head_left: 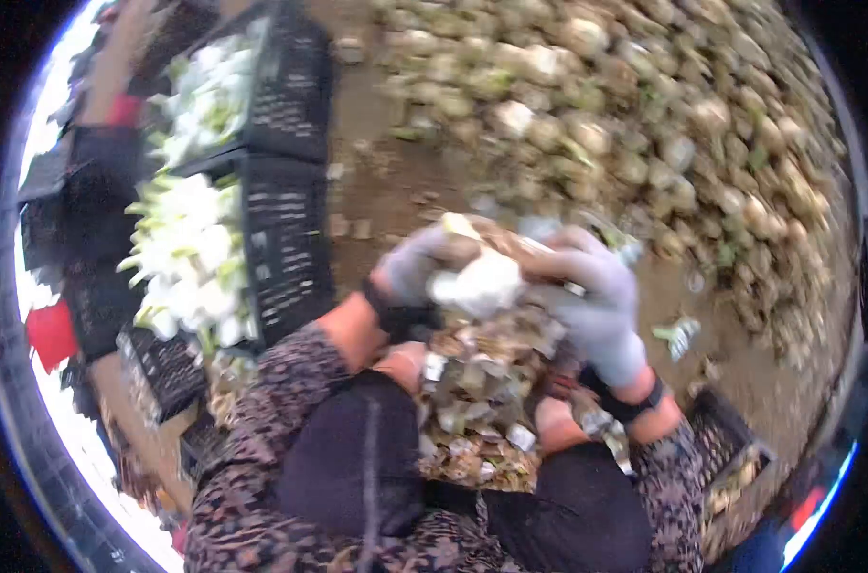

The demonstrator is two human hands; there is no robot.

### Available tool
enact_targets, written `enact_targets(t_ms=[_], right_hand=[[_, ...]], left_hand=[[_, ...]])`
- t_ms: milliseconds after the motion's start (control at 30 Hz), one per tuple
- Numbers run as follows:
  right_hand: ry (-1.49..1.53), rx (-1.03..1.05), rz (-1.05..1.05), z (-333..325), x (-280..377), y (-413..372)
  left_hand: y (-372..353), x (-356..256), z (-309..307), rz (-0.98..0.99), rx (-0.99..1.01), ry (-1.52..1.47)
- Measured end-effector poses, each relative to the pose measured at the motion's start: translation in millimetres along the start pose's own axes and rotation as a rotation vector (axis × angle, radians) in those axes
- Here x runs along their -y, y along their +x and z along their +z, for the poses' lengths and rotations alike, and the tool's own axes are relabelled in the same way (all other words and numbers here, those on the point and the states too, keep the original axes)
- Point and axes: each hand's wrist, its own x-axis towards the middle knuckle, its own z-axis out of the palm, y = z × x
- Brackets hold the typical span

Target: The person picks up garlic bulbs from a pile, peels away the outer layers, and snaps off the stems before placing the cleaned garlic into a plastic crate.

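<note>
Both hands wear pale grey gloves and meet at the middle of the view. My left hand [419, 265] is closed around the left side of a white bulb [482, 285] with brown outer skin. My right hand [596, 291] is closed on the bulb's brown, peeling skin [510, 244] at the other side. Motion blurs the fingertips. Below the hands, between the knees, lies a heap of brown and whitish peelings [482, 411].
At the left, black crates [286, 239] hold white peeled bulbs with green ends [190, 258]. A large pile of unpeeled bulbs [634, 124] covers the ground at the upper right. A smaller black crate [716, 435] stands at the lower right.
</note>
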Motion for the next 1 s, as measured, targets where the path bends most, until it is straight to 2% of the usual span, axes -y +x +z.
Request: enact_targets(t_ms=[100, 133, 167, 267, 333, 367, 400, 433, 467, 500, 533, 567, 600, 633, 667, 733, 767, 867, 933, 967, 1000], right_hand=[[-0.154, 0.125, 0.047, -6, 14, -1], [-0.161, 0.101, 0.093, -2, 10, -8], [-0.196, 0.129, 0.046, -2, 8, -8], [-0.204, 0.124, 0.071, 2, 17, -20], [-0.150, 0.141, 0.075, 8, 18, -31], [-0.106, 0.157, 0.034, 14, 22, -37], [-0.100, 0.220, -0.023, 20, 27, -42], [-0.144, 0.411, 0.016, 20, 27, -46], [-0.197, 0.596, 0.075, 17, 25, -52], [-0.244, 0.692, 0.110, 18, 22, -55], [-0.282, 0.783, 0.146, 22, 17, -56], [-0.463, 0.753, 0.093, 22, 14, -58], [-0.449, 0.676, 0.142, 24, 15, -54], [-0.314, 0.564, 0.188, 25, 11, -51], [-0.177, 0.453, 0.222, 26, 8, -45], [-0.065, 0.313, 0.279, 23, 7, -30], [-0.248, 0.352, 0.194, 18, 5, -23], [-0.281, 0.209, 0.175, 25, -5, -25], [-0.243, 0.170, 0.261, 20, -17, -37], [-0.222, 0.160, 0.323, 16, -26, -45], [-0.199, 0.153, 0.383, 14, -35, -56]], left_hand=[[-7, -2, 4, -0.057, -0.081, 0.177], [1, 10, -15, -0.062, -0.053, 0.237], [3, 14, -15, -0.006, -0.021, 0.242], [1, 20, -12, 0.045, -0.003, 0.038], [1, 16, -16, 0.131, -0.117, -0.248], [-12, -2, -9, 0.161, -0.223, -0.269], [-10, -8, -11, 0.202, -0.085, -0.572], [-8, -7, -35, 0.291, -0.222, -0.495], [-15, -23, -25, 0.320, -0.157, -0.570], [-20, -25, -30, 0.379, -0.245, -0.557], [-28, -29, -45, 0.287, -0.045, -0.531], [-27, -28, -46, 0.388, -0.169, -0.523], [-35, -30, -47, 0.357, -0.088, -0.516], [-35, -19, -68, 0.362, 0.049, -0.546], [-39, -22, -73, 0.281, 0.015, -0.521], [-35, -21, -70, 0.272, 0.077, -0.500], [-35, -22, -64, 0.349, -0.027, -0.355], [-46, -57, -55, 0.542, -0.297, -0.466], [-63, -112, -45, 0.359, 0.196, -0.668], [-66, -144, -40, 0.749, -0.031, -0.825], [-77, -171, -46, 0.925, -0.131, -0.796]])
